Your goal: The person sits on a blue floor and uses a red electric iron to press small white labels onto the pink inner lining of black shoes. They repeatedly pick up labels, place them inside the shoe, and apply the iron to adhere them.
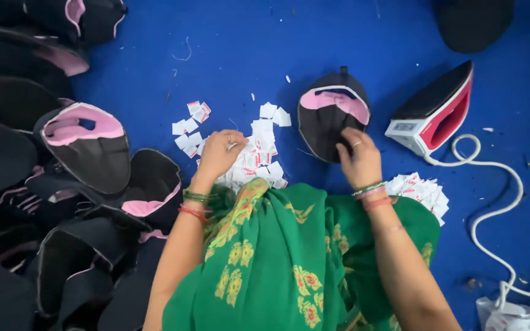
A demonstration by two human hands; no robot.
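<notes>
Left hand (219,153): fingers curled together, pinching into the heap of small white labels (254,160) on the blue floor (234,49).
Right hand (358,158): fingertips pressed on one black shoe upper (332,119) with pink lining — just beside the heap.
Irons: one (432,113), red and white, standing right.
Label heaps: two — the second (421,190) by the right wrist.
Stacked uppers (62,202): too many to count, left.

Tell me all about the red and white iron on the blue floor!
The iron lies to the right of the black and pink shoe upper that the right hand touches. Its body is red and white, seemingly plastic, and tilted so the dark flat soleplate shows. A white cord curls from its back end. No hand touches it.
</notes>
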